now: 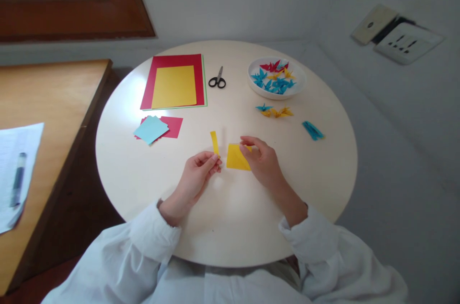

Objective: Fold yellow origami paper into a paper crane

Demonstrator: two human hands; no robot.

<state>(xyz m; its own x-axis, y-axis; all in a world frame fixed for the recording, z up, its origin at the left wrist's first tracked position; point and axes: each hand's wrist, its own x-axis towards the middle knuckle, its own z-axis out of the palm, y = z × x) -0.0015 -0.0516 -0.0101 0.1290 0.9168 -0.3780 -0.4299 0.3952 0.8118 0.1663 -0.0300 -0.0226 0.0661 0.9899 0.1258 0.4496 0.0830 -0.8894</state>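
Note:
A narrow yellow paper strip (pixel 214 142) stands up from my left hand (pixel 201 169), pinched at its lower end between thumb and fingers. Just to the right, my right hand (pixel 264 162) has its thumb over the upper right part of a small yellow sheet of paper (pixel 237 157). The forefinger lies by that sheet's top edge; the palm and other fingers hide its right side. Strip and sheet are apart, both over the near middle of the round white table (pixel 230 227).
Black-handled scissors (pixel 217 80) lie beyond my hands, beside large red and yellow sheets (pixel 175 86). Small blue and red squares (pixel 151 130) lie left. At right are a white dish (pixel 252 84) of folded paper cranes, several loose cranes (pixel 282 112) and blue strips (pixel 312 130).

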